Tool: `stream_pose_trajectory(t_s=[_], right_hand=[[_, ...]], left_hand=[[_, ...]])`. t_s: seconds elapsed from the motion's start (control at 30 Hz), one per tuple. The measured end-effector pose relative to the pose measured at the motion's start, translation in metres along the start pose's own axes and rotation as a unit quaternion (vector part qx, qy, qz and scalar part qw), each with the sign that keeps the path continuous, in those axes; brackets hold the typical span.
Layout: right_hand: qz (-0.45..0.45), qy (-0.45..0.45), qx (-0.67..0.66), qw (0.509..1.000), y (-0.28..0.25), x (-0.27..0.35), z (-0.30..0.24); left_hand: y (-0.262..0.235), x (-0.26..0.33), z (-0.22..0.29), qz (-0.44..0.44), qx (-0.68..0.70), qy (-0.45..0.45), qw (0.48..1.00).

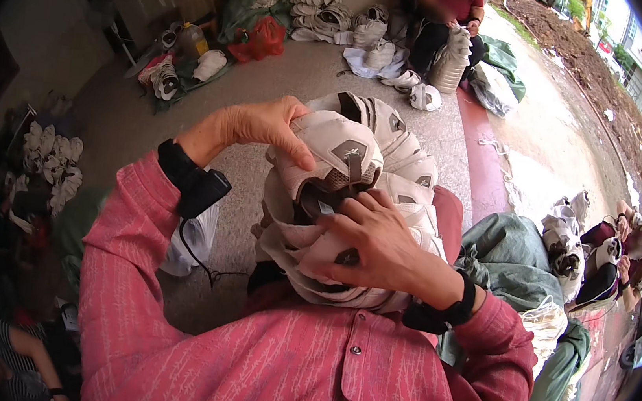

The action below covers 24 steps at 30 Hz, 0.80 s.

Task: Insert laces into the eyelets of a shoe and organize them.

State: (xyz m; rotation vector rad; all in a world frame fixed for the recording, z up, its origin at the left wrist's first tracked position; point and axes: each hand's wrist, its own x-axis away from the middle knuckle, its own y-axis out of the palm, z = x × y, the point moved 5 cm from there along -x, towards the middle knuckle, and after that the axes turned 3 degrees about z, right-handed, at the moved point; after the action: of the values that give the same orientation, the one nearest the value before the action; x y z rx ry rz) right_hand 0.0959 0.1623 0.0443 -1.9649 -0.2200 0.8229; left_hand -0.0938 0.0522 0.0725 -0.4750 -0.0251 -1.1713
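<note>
A stack of cream-white shoe uppers (390,149) rests against my chest and lap, nested one inside another. My left hand (254,126) grips the top upper (334,150) from the left, thumb pressed on its toe side. My right hand (375,242) lies across the lower uppers, fingers spread, with the fingertips at the dark opening under the brown tongue tab. Both wrists wear black bands, and my sleeves are red-pink.
More white uppers lie in piles on the grey floor: far back (334,16), left (48,161) and right (569,245). A person in a dark red top (450,9) sits at the back. Green sacks (520,263) lie at my right. Another person's arm (33,362) shows at the lower left.
</note>
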Motion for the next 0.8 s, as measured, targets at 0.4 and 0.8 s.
stream_pose_trajectory(t_s=[0.4,0.8], right_hand=[[0.129,0.047,-0.08,0.987,-0.007,0.038,0.011],[0.116,0.032,-0.12,0.985,-0.004,0.036,0.008]], left_hand=[[0.062,0.011,-0.032,0.088,-0.106,0.108,0.985],[0.063,0.031,0.021,0.043,-0.37,0.151,0.916]])
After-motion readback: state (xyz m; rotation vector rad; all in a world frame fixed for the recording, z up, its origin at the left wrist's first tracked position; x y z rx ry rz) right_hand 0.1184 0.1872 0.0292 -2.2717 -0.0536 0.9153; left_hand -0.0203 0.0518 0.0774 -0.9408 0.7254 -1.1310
